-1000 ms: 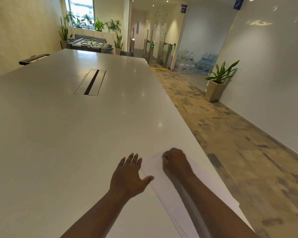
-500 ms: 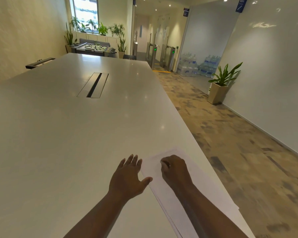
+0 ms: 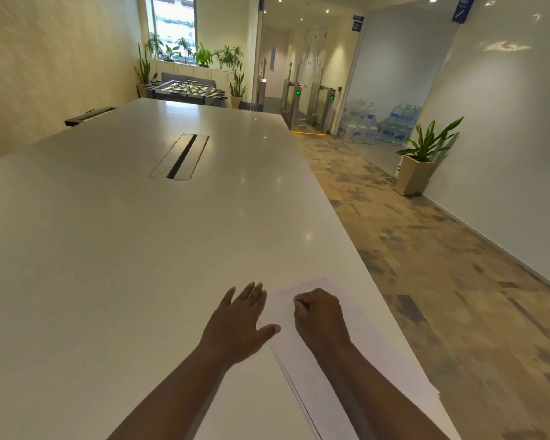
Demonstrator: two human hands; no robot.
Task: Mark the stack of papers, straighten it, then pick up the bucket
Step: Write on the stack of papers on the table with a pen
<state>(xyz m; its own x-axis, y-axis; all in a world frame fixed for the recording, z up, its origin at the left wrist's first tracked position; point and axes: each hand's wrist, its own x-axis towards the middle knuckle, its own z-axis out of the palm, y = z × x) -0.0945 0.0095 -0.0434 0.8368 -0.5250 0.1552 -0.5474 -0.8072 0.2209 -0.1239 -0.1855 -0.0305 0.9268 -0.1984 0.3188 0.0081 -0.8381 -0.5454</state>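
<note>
White sheets make up the stack of papers (image 3: 346, 360), which lies at the near right edge of the worktop (image 3: 124, 249), its edges slightly fanned along the left side. The right hand (image 3: 319, 317) rests on top of the stack with its fingers (image 3: 300, 304) curled tight around something small and thin; it is too hidden to tell what. The right forearm lies across the sheets behind those fingers. Just to the left, the left hand (image 3: 238, 322) lies flat on the worktop with its fingers (image 3: 251, 293) straight and close together, holding nothing, the thumb spread out and touching the stack's left edge. Well beyond the fingertips of both hands, a long cable slot (image 3: 180, 156) is set into the middle of the worktop. Far right of the fingers, a potted plant (image 3: 421, 160) stands on the patterned floor against the wall, with water bottles (image 3: 378, 123) piled behind it.
</note>
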